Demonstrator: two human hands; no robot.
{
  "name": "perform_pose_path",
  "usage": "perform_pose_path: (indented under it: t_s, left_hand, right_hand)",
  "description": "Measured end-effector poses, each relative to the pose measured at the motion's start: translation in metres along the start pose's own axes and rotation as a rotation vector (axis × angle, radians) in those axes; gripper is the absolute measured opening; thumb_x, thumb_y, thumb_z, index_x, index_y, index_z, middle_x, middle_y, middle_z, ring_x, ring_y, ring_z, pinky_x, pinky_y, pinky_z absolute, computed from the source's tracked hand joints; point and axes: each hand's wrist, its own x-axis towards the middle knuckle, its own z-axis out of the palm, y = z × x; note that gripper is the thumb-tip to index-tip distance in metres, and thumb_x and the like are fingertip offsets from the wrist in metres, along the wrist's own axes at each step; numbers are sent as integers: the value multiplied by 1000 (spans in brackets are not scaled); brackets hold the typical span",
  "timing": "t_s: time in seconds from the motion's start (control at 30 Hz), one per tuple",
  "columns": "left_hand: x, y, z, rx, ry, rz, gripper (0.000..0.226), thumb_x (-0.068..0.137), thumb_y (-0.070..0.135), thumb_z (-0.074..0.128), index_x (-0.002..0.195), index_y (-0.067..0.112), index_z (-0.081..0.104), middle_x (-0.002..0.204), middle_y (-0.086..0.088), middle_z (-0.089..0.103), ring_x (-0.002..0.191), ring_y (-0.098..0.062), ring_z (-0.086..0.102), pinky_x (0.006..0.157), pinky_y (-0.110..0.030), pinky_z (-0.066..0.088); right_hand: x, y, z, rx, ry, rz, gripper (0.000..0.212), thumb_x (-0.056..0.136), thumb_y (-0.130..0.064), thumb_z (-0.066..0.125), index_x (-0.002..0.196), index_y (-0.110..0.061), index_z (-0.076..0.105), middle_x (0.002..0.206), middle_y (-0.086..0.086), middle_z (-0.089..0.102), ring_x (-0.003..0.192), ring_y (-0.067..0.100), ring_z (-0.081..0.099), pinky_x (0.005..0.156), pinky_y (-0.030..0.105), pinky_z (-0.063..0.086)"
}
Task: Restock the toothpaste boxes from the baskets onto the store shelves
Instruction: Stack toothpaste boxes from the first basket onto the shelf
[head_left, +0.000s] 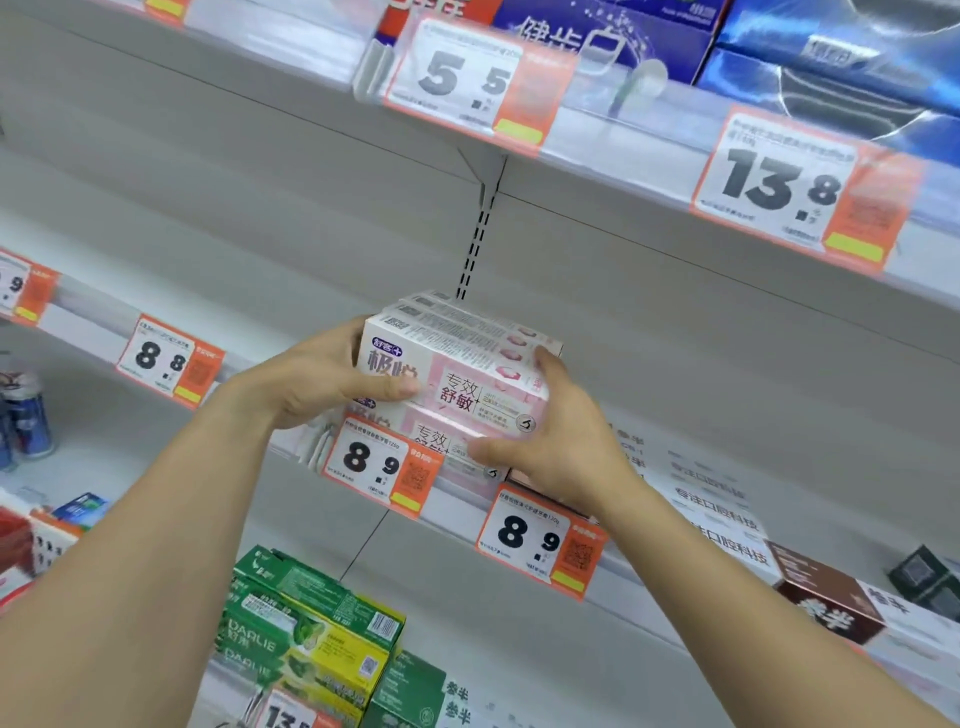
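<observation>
now both hands hold a stack of pink toothpaste boxes (457, 374) in the centre of the frame, just above the front edge of the middle shelf (779, 415). the left hand (317, 379) presses on the left end with the thumb over the front face, and the right hand (561, 447) cups the right end and the lower corner, so the stack is squeezed between them. it seems to be two layers of several boxes, but the back ones are hard to count. the risk, i think, is that the loose boxes slide apart, because the cardboard is smooth and glossy and only side pressure keeps them together. the lower boxes could also catch the orange price tag (379, 467) that stands up on the shelf rail. the boxes are long, thin, sharp-edged and light.
</observation>
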Motion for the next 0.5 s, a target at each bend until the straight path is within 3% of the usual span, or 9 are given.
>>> perform_pose_path:
  t_s: [0.17,0.3,0.4,0.5]
  left_hand:
    - [2,-1,-1,45,-7,-1,58,79,14,82,129,20,55,107,-2,77,96,-20,75,82,-37,60]
    - [-2,0,-2,97,19,25,51,80,15,81,125,21,58,102,6,78,91,-11,75,73,-24,59]
    - [-5,-4,0,95,56,42,48,80,17,81,123,21,59,102,7,78,92,-12,75,81,-34,61]
    - [-7,-8,-1,84,44,39,57,78,16,84,127,21,56,106,3,77,97,-16,74,88,-42,59]
  right_hand:
    - [2,-2,2,-6,6,33,129,60,-38,96,160,-27,14,139,-6,54,121,20,57,100,36,50]
    - [-3,-4,2,-13,15,27,126,64,-37,94,160,-26,14,141,-6,53,123,19,56,97,30,46]
    - [-4,-6,2,-20,13,36,124,67,-36,93,161,-25,13,145,-5,52,125,18,55,91,24,41]
    - [-5,-9,1,-74,19,36,127,64,-43,93,160,-25,13,147,-1,50,133,23,49,101,32,43]
